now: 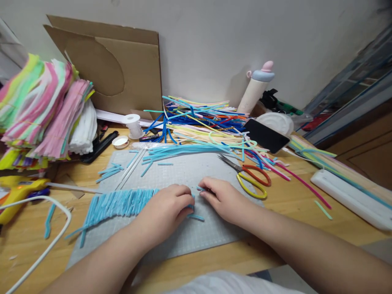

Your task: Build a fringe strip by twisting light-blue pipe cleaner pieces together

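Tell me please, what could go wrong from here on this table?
The left hand covers the end of the row of blue pieces, so a careless push might disorder them. The right hand holds a short blue piece that shows only a small tip; it could slip out. The scissors lie close beside that hand and might get knocked.

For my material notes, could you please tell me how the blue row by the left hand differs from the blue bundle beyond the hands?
The row has short pieces packed side by side; the bundle has long stems. The row's pieces run near to far, while the bundle's stems lie mostly left to right. Both are light blue.
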Demonstrator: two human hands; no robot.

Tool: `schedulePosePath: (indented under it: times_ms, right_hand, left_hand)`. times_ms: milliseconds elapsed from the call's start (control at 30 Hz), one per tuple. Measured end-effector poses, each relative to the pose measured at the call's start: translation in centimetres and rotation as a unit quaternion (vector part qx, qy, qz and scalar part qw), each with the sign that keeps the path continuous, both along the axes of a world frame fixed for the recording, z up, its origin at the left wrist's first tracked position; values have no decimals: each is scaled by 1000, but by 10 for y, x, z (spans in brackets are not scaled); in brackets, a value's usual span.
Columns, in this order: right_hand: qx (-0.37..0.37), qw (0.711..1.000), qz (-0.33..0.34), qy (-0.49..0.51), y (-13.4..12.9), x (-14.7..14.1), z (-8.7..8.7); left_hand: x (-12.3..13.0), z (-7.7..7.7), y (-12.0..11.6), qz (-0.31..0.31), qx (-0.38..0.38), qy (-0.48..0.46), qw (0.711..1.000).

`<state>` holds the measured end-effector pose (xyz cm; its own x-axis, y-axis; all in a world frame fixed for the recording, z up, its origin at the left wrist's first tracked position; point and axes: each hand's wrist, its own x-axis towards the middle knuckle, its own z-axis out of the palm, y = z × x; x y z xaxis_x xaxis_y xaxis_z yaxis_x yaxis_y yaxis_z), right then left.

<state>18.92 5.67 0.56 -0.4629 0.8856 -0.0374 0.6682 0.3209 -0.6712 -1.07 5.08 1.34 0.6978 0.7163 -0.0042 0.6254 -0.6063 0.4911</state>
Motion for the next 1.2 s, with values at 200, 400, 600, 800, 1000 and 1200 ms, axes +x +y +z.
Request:
schedulePosePath:
  times_ms: [200,400,600,800,1000,1200]
  right_hand:
    - [-46,999,-17,-6,0,0,-1]
    - [18,999,29,17,3,0,-2]
    - [-1,1000,-23,20,3,-1,-1]
    - [2,999,-45,9,3,-2,-5]
    - [-41,998,-29,27,-1,-6,-2]
    - [-107,993,9,53,-5,-9,-3]
  left_hand:
    - [0,-2,-1,18,1,3,1000]
    - [1,-3,1,10,8,-6,1000]
    - [1,-3,1,6,11,2,1000]
    - [4,-4,2,31,14,-6,999]
    - [3,-3,2,77,3,-6,997]
    - [2,-4,2,67,-2,-13,998]
